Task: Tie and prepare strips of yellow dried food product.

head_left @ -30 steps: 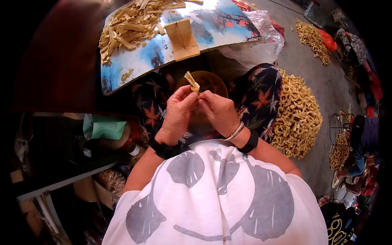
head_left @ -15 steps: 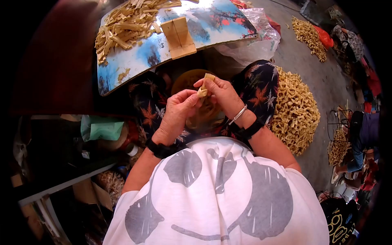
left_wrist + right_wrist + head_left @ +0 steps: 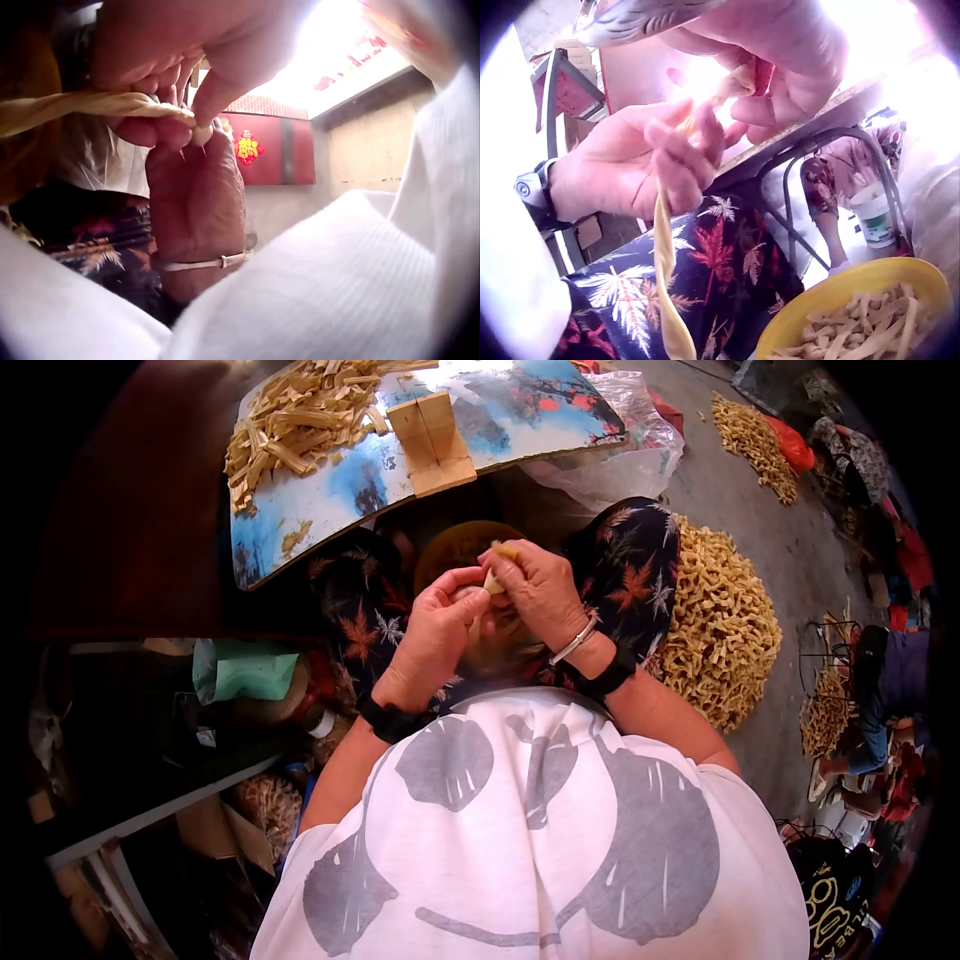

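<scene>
Both hands meet over the lap around a pale yellow, twisted strip [image 3: 493, 582]. The left hand [image 3: 436, 628] pinches the strip between thumb and fingertips. In the right wrist view, a long tail of the strip [image 3: 667, 277] hangs below the left hand [image 3: 634, 161]. The right hand [image 3: 545, 595], wearing a bracelet, pinches the strip's far end, mostly covered by its fingers in the head view. Fingertips of both hands are close together. Below them sits a yellow bowl [image 3: 922, 279] holding short pale pieces.
Ahead stands a low painted table [image 3: 330, 520] bearing a heap of loose strips [image 3: 300, 430] and a wooden stand [image 3: 432, 445]. A large pile of knotted pieces [image 3: 722, 630] lies on the floor by the right knee. A green bag [image 3: 243, 672] is at the left.
The right hand has moved up from below the folded part to the strip's upper end, covering it. The left hand keeps its pinch. The head view has shifted slightly.
</scene>
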A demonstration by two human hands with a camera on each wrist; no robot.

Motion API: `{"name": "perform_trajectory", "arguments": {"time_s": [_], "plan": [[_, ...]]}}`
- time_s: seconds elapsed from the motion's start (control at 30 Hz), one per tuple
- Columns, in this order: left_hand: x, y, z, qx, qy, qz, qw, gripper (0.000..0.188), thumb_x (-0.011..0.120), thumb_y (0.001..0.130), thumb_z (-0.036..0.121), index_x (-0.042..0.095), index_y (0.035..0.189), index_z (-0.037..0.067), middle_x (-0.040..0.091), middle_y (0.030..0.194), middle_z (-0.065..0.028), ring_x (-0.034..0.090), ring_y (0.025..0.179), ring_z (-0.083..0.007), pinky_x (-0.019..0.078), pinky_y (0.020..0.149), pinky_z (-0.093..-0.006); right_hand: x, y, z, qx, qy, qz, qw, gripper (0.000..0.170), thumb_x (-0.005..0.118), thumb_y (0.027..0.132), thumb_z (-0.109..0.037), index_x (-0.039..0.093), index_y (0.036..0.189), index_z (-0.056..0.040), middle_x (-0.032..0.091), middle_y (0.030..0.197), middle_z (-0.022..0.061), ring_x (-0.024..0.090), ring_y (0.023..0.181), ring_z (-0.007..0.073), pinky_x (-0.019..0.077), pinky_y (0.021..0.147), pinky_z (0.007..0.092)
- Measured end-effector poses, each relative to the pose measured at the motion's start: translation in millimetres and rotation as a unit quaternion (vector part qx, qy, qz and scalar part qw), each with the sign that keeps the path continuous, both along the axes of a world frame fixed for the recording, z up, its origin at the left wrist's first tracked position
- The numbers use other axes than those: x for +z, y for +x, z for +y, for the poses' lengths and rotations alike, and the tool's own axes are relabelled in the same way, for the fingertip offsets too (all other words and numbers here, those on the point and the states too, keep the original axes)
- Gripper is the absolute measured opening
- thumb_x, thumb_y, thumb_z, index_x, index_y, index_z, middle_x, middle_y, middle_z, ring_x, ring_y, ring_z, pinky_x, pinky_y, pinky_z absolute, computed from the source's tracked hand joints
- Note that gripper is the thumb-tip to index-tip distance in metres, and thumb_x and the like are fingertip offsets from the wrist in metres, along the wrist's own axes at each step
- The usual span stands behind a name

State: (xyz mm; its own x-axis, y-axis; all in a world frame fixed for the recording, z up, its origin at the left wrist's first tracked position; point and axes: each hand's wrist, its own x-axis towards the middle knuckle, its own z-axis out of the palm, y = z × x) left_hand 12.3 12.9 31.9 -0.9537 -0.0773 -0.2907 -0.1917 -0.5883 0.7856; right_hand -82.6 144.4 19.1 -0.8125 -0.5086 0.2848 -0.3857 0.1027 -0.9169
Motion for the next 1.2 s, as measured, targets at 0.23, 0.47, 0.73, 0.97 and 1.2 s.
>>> {"name": "perform_trajectory", "arguments": {"time_s": [0.23, 0.47, 0.73, 0.97, 1.2], "plan": [[13, 0, 2, 0.038, -0.170, -0.028, 0.984, 0.012, 0.061, 0.096, 0.014, 0.063, 0.100, 0.003, 0.059, 0.075, 0.0022, 0.051, 0.061, -0.0031, 0.0401, 0.054, -0.0167, 7, 1, 8, 0.113, -0.045, -0.281, 0.952, 0.019, 0.072, 0.088, -0.022, 0.065, 0.094, -0.0057, 0.063, 0.077, -0.0023, 0.058, 0.062, 0.0055, 0.0474, 0.056, 0.0217], [18, 10, -4, 0.017, -0.055, -0.012, 0.998, 0.014, 0.057, 0.099, 0.015, 0.062, 0.095, 0.003, 0.037, 0.061, 0.0088, 0.029, 0.051, -0.0007, 0.0238, 0.047, -0.0175, 16, -17, 6, 0.044, -0.136, -0.415, 0.899, 0.011, 0.074, 0.083, -0.011, 0.063, 0.082, -0.0085, 0.057, 0.068, -0.0062, 0.046, 0.055, 0.0014, 0.0343, 0.048, 0.0182], [30, -17, -35, 0.034, -0.237, 0.018, 0.971, 0.011, 0.061, 0.096, 0.014, 0.064, 0.094, 0.004, 0.046, 0.065, 0.0084, 0.037, 0.055, -0.0008, 0.0297, 0.049, -0.0180, 34, -49, -15, 0.090, -0.076, -0.351, 0.929, 0.015, 0.067, 0.093, -0.022, 0.065, 0.095, -0.0070, 0.057, 0.070, -0.0044, 0.048, 0.054, 0.0030, 0.0366, 0.047, 0.0197], [44, -101, -97, 0.139, -0.616, 0.137, 0.763, 0.016, 0.061, 0.095, 0.014, 0.065, 0.087, 0.000, 0.053, 0.060, -0.0019, 0.047, 0.057, -0.0079, 0.0401, 0.053, -0.0266, 58, -101, -69, -0.011, -0.009, -0.033, 0.999, 0.018, 0.063, 0.094, -0.019, 0.062, 0.098, -0.0019, 0.066, 0.068, 0.0094, 0.066, 0.060, 0.0164, 0.0506, 0.057, 0.0310], [29, -152, -124, 0.169, -0.589, 0.111, 0.783, 0.018, 0.062, 0.094, 0.016, 0.067, 0.088, 0.000, 0.057, 0.063, -0.0031, 0.050, 0.061, -0.0090, 0.0422, 0.056, -0.0284, 35, -144, -106, -0.084, 0.035, 0.127, 0.988, 0.015, 0.062, 0.091, -0.015, 0.060, 0.095, -0.0016, 0.066, 0.085, 0.0181, 0.065, 0.080, 0.0372, 0.0508, 0.069, 0.0444]]}}
